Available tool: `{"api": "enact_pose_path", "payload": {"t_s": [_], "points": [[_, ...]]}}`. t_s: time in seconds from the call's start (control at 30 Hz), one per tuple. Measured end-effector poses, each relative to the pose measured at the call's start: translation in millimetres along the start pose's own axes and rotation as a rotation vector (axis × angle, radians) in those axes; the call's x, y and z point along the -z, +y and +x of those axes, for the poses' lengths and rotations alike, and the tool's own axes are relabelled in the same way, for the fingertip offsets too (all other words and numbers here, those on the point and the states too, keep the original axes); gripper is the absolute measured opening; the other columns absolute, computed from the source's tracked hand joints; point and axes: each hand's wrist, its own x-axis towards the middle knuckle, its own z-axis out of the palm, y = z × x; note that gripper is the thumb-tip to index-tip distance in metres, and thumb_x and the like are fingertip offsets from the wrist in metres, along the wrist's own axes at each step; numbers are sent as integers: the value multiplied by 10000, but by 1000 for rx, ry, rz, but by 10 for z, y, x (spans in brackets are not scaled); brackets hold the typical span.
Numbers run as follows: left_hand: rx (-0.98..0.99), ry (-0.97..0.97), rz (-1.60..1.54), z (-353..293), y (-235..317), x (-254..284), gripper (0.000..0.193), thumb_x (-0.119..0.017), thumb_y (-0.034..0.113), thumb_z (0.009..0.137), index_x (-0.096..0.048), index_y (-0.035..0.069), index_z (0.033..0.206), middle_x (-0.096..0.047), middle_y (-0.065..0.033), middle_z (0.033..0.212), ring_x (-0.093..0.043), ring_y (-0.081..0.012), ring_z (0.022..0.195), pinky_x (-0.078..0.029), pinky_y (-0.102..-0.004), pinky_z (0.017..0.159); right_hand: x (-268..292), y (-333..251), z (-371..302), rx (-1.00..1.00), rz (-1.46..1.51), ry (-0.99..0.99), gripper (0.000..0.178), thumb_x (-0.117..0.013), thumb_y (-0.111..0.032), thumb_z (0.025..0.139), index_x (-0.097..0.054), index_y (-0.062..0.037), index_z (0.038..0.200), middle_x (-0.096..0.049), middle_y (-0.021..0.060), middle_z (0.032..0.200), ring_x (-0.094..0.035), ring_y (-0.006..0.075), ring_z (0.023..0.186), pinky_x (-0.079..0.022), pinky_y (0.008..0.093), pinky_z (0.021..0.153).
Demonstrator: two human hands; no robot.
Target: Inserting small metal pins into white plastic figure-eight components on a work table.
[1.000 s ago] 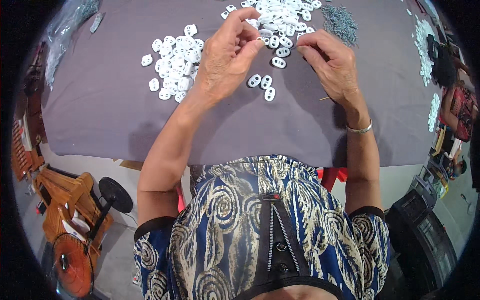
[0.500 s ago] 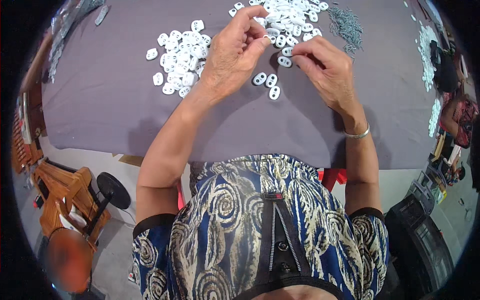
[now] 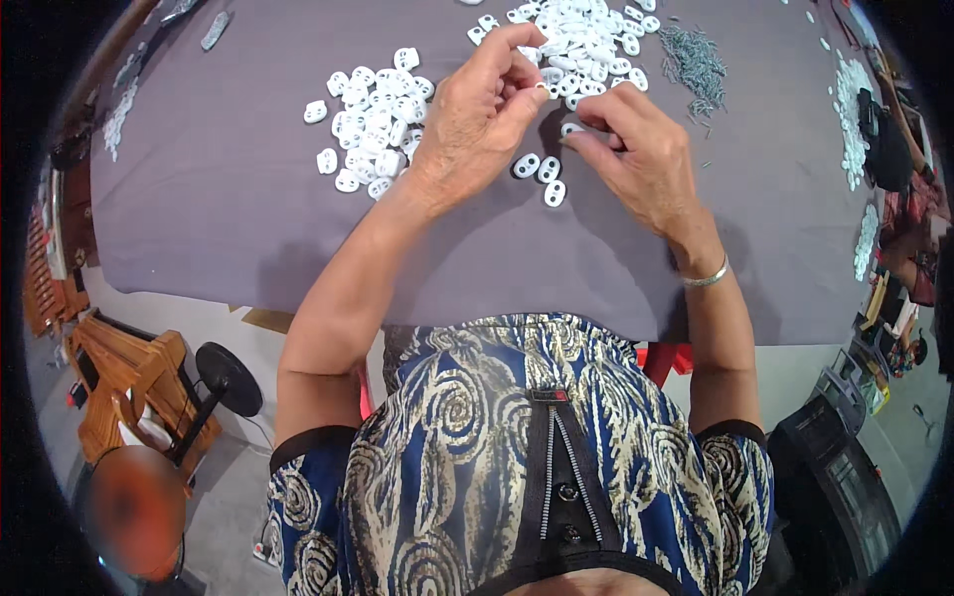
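Note:
My left hand [image 3: 479,124] is pinched at the fingertips around a small white piece [image 3: 542,89], mostly covered by thumb and finger. To its right, my right hand [image 3: 641,149] grips a white oval two-hole cord lock [image 3: 570,129] between thumb and forefinger. Three loose ovals, one of them this cord lock [image 3: 555,193], lie on the cloth just below and between the hands. Beyond the fingers spreads a heap of white two-hole ovals [image 3: 581,40]. Left of my left wrist sits another pile of white cord locks [image 3: 373,119], thicker in shape.
A heap of small grey metal springs [image 3: 693,68] lies at the far right of the grey tablecloth [image 3: 477,263]. White pieces [image 3: 852,119] line the table's right edge, beside a black object [image 3: 882,139]. A clear plastic bag [image 3: 214,30] is at the far left.
My right hand has drawn a cord lock off the near edge of the heap and now pinches it. My left hand keeps its pinch. The whole view has shifted slightly.

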Motion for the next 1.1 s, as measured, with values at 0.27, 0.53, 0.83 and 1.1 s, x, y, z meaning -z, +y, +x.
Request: {"api": "enact_pose_path", "payload": {"t_s": [0.27, 0.53, 0.83, 1.1], "points": [[-9, 48, -4, 9, 10, -11, 344, -569, 19, 845, -488, 48, 1178, -562, -35, 787, -516, -93, 650, -460, -251, 615, 77, -36, 9, 39, -33, -122, 173, -679, -101, 765, -605, -75, 919, -564, 74, 797, -597, 264, 708, -491, 369, 639], [-7, 54, 11, 24, -1, -6, 348, -592, 25, 849, -487, 52, 1180, -561, -32, 800, -516, -89, 658, -456, -240, 614, 134, -10, 1, -100, 179, -74, 155, -649, -42, 808, -614, -36, 959, -578, 46, 790, -556, 158, 646, -470, 287, 598], [49, -77, -224, -22, 125, -28, 407, -572, 1, 868, -452, 46, 1254, -519, 4, 839, -479, -38, 697, -408, -189, 602, 194, 4, 16, -494, 868, -73, 131, -624, -51, 870, -613, -4, 992, -559, -33, 801, -474, 18, 625, -378, 171, 527], [33, -181, -173, -50, 116, -97, 430, -576, 2, 838, -439, 47, 1243, -501, 12, 779, -474, -55, 679, -415, -211, 602, 132, 83, 4, -475, 1023, 4, 157, -584, -54, 879, -623, 4, 1019, -574, -9, 806, -478, 36, 599, -379, 174, 522]]}}
